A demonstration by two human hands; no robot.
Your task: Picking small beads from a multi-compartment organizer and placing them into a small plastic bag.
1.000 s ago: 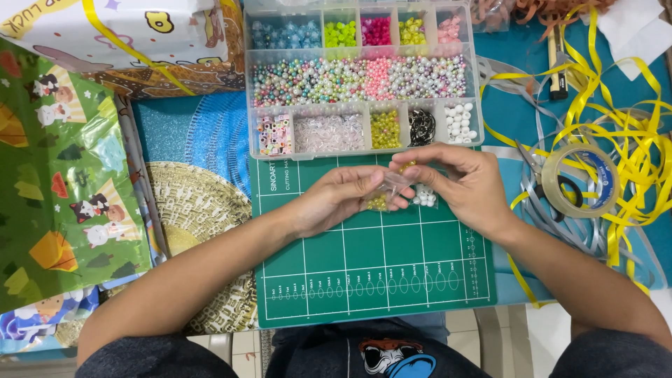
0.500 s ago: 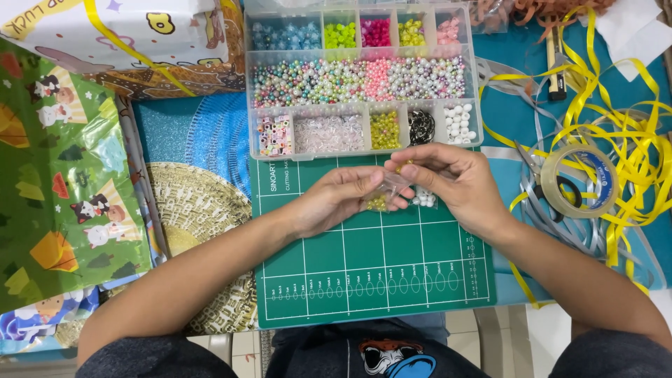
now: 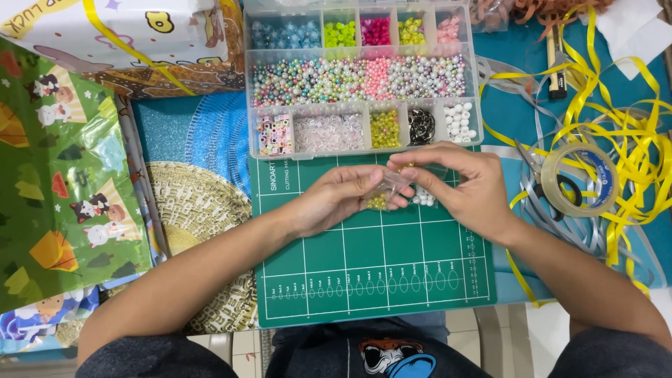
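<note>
My left hand [image 3: 334, 201] and my right hand [image 3: 458, 186] meet over the far edge of a green cutting mat [image 3: 371, 269]. Both pinch a small clear plastic bag [image 3: 393, 187] between their fingertips. Yellow-green beads [image 3: 378, 202] lie under the left fingers and white beads [image 3: 423, 199] under the right fingers, on the mat. Just beyond the hands stands a clear compartment box [image 3: 360, 143] filled with beads of many colours.
A roll of clear tape [image 3: 579, 179] lies right of the hands among tangled yellow ribbon [image 3: 630, 133] and grey ribbon. Green patterned wrapping paper [image 3: 63, 182] covers the left side. A wrapped box [image 3: 126, 42] sits far left. A woven round mat [image 3: 199, 231] lies beside the cutting mat.
</note>
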